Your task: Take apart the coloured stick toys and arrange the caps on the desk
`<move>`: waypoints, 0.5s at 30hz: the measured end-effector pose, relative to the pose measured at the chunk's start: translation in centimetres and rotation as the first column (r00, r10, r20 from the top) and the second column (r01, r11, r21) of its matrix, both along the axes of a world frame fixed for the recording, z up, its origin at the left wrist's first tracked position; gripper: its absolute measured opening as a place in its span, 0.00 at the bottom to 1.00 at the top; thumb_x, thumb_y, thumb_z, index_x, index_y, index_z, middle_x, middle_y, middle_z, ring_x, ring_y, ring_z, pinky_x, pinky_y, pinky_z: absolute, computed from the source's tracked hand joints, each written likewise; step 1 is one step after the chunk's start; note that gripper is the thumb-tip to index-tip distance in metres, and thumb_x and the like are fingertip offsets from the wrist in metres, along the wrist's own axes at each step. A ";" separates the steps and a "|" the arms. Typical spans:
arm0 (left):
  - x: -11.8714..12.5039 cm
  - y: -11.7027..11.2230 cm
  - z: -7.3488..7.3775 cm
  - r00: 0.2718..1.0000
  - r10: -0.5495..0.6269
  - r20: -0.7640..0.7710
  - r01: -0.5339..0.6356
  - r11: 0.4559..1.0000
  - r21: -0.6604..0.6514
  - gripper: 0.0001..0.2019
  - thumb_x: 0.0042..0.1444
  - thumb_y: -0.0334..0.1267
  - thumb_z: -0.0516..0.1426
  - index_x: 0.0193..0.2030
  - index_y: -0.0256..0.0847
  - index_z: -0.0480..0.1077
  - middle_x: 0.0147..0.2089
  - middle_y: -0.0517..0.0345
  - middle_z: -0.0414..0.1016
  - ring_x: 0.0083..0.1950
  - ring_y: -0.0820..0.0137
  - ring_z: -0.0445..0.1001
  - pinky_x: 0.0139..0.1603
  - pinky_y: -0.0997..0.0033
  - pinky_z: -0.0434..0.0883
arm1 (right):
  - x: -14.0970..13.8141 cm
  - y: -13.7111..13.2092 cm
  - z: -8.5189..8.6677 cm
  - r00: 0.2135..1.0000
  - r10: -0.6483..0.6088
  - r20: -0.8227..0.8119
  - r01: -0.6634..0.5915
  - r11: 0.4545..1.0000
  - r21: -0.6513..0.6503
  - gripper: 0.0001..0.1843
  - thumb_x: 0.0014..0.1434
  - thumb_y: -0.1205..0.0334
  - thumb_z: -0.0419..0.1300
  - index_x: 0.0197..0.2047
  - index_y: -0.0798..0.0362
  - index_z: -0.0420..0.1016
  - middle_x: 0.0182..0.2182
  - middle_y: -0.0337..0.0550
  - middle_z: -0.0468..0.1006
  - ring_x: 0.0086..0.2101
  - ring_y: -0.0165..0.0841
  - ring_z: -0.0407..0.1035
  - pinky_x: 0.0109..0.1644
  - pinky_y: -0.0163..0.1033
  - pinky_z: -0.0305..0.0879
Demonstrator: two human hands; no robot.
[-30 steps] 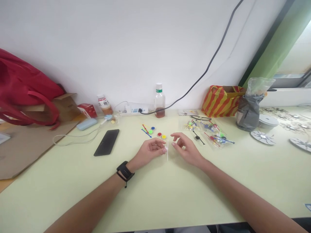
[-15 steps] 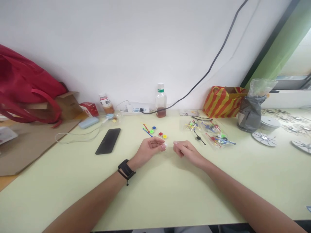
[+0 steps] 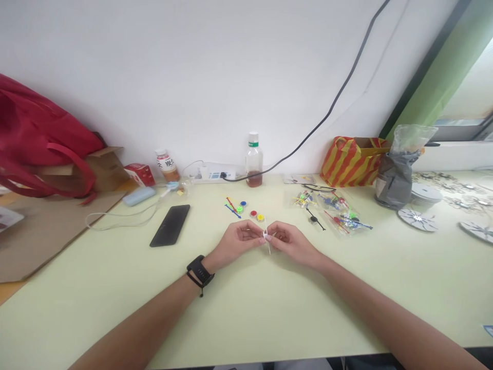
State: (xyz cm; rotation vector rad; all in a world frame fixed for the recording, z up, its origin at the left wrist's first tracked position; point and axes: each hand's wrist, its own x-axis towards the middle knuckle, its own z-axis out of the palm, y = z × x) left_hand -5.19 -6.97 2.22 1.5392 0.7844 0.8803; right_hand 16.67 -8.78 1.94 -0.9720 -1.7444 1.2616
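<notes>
My left hand (image 3: 242, 239) is closed in a pinch on a small white round piece (image 3: 265, 234) above the table. From the right, my right hand (image 3: 289, 239) pinches the same spot, its fingertips meeting the left ones. A thin white arrow (image 3: 269, 248) sticks out above and below the fingertips, across the round piece; whether the two are joined cannot be seen. Just beyond lie a red disc (image 3: 253, 213), a yellow disc (image 3: 260, 218), a green disc (image 3: 240, 209) and a blue disc (image 3: 243, 203). Beside them are a blue arrow (image 3: 232, 210) and a red arrow (image 3: 230, 202).
A black spinner (image 3: 314, 219) and clear bags of coloured parts (image 3: 348, 221) lie to the right. A phone (image 3: 170, 226) is at left. Along the wall stand a bottle (image 3: 254, 162), a power strip (image 3: 213, 173) and a striped bag (image 3: 350, 162).
My hands were apart, with a whitish piece at the left fingertips. They have now come together, and the white arrow shows between them.
</notes>
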 end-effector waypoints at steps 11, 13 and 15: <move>-0.3 0.4 -0.1 0.881 0.404 -0.245 -0.242 0.832 0.498 0.11 0.63 0.41 0.62 0.51 0.46 0.75 0.54 0.55 0.79 0.52 0.63 0.77 0.53 0.60 0.74 | 4.6 1.8 2.4 0.803 -0.595 0.024 0.428 0.604 0.673 0.11 0.69 0.54 0.57 0.39 0.50 0.76 0.31 0.42 0.76 0.28 0.33 0.67 0.35 0.39 0.64; -0.8 1.0 -0.2 0.831 0.497 -0.251 -0.293 0.774 0.561 0.11 0.62 0.39 0.61 0.52 0.47 0.75 0.54 0.55 0.79 0.52 0.62 0.76 0.52 0.60 0.73 | 6.2 2.7 2.4 0.717 -0.697 0.003 0.472 0.488 0.734 0.10 0.69 0.57 0.56 0.40 0.51 0.76 0.32 0.43 0.76 0.29 0.33 0.67 0.36 0.39 0.63; -1.4 1.8 -0.3 0.776 0.578 -0.255 -0.334 0.718 0.611 0.11 0.62 0.38 0.61 0.52 0.46 0.74 0.54 0.54 0.78 0.53 0.61 0.76 0.52 0.59 0.73 | 7.1 3.4 1.8 0.643 -0.755 0.131 0.447 0.508 0.736 0.09 0.67 0.62 0.56 0.36 0.52 0.75 0.31 0.44 0.76 0.30 0.34 0.67 0.36 0.38 0.61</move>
